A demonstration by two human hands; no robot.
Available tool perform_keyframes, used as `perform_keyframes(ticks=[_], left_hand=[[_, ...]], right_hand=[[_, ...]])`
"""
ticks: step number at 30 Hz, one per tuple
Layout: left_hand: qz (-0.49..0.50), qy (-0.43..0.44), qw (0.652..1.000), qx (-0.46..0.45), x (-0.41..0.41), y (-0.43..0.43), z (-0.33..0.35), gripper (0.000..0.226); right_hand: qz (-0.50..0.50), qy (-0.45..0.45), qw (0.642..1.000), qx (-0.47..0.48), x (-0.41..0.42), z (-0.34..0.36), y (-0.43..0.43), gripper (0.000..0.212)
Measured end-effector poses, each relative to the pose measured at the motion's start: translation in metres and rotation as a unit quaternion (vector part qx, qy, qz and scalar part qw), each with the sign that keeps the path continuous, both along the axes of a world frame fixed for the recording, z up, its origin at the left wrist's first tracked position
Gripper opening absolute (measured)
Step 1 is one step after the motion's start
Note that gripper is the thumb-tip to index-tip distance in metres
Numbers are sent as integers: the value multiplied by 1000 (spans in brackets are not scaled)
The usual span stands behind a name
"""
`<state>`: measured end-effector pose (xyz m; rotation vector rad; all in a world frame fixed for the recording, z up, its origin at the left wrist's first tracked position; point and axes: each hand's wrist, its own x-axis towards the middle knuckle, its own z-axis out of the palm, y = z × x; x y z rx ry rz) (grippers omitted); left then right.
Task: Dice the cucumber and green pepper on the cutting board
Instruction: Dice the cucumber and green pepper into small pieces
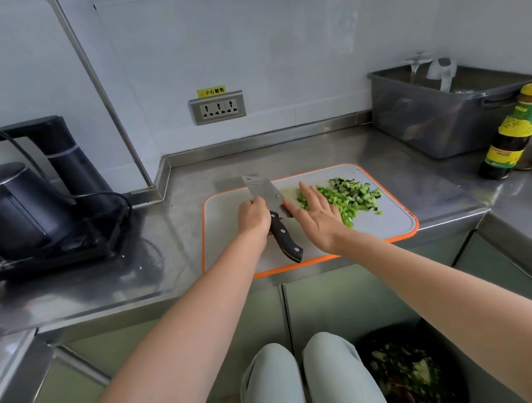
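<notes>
Green diced cucumber and pepper (346, 197) are heaped on the far right of the orange-rimmed cutting board (219, 223). Just beside the heap the right grip (317, 213) is held flat, fingers straight, released. The cleaver (261, 189) is clasped near its black handle by the left grip (253, 216). The board is laid on a steel surface (172, 226).

I see the board (221, 226), grey with an orange rim, flat at the counter edge. The cucumber (357, 191) is diced: dark-skinned cubes piled at the board's far right. The pepper (337, 204) is diced, its light green pieces touching that pile's near-left side. The knife (262, 189) is over the board's left half, blade pointing away.
</notes>
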<state>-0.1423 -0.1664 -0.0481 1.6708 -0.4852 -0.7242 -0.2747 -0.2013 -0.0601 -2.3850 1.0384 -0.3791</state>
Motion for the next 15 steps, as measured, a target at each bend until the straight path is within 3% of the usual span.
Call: perform_keyframes(ticks=[3,5,7,9,11,15], left_hand=[[7,-1,1000,-6,2,1,-3,24],[1,-18,1000,-3,1,4,-1,22],[-3,-16,1000,-3,-1,6,0,22],[-11,-13,1000,-13,-4,7,1,19],[-16,-2,1000,-19,-3,7,-2,25],[-29,-13,999,-24,-3,10,0,21]], right_hand=[[-55,19,998,-18,-3,-3,-11,66],[-24,0,999,-36,-1,2,-10,70],[29,14,998,-60,5,4,-7,61],[8,45,997,-56,9,3,-9,52],[-48,48,997,-40,10,3,-11,52],[3,37,998,-58,16,7,-6,50]])
